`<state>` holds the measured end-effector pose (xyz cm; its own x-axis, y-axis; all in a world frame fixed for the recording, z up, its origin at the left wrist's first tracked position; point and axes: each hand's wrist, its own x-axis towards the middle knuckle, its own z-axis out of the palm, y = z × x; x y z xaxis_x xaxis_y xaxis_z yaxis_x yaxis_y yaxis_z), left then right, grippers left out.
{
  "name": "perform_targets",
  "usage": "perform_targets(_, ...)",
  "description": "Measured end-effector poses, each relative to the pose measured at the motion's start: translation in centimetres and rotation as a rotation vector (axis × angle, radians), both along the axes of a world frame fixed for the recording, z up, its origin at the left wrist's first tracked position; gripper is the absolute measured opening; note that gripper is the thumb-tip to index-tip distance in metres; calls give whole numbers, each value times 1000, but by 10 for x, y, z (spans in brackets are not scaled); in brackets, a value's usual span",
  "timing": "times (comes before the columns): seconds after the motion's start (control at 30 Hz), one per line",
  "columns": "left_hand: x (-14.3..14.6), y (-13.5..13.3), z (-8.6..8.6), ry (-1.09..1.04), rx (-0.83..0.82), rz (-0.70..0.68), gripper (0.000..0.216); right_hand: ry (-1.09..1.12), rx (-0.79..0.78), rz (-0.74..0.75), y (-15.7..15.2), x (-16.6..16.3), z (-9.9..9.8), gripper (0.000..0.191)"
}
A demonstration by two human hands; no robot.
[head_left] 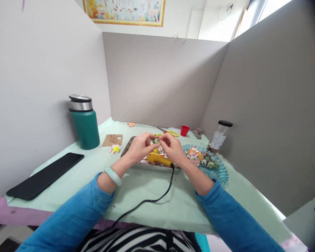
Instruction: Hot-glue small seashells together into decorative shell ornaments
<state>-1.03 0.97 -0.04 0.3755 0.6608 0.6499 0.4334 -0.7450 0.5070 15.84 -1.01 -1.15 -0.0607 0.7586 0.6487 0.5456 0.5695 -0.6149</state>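
Note:
Over the metal tray (147,167), my left hand (139,148) and my right hand (172,148) meet at their fingertips. Between the thumb and fingers of the left one is a small green speckled shell (155,141). My right thumb and forefinger are pinched together at the shell's right side; whatever is between them is too small to make out. Under both hands a yellow glue gun (159,158) lies across the tray, its black cord (149,201) running toward my lap. Loose shells partly show around it.
Right of the tray sits a blue plate (224,170) of shells, with a tilted jar (218,137) behind. Further back are a red cup (184,131) and yellow-handled scissors (173,133). A green bottle (84,126), brown card (112,140) and black phone (46,175) are at left.

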Motion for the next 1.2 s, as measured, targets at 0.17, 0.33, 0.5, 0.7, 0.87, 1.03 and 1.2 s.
perform_targets(0.17, 0, 2, -2, 8, 40, -5, 32, 97, -38, 29, 4, 1, 0, 11)
perform_targets(0.33, 0, 7, -7, 18, 51, 66, 30, 186, -147, -101, 15, 10, -3, 9)
perform_targets(0.5, -1, 8, -8, 55, 75, 82, 26, -5, -88, -181, 19, 16, -6, 10)
perform_targets(0.7, -1, 5, -5, 60, 86, 65, 23, -318, 137, -247, 7, 14, -3, 12)
perform_targets(0.87, -1, 5, -5, 53, 81, 56, 20, -390, 166, -250, 4, 12, -1, 11)
perform_targets(1.03, -1, 6, -6, 60, 92, 68, 18, -433, 161, -258, 1, 11, 1, 10)
perform_targets(1.2, -2, 8, -7, 68, 93, 75, 16, -462, 167, -278, -1, 10, 3, 11)
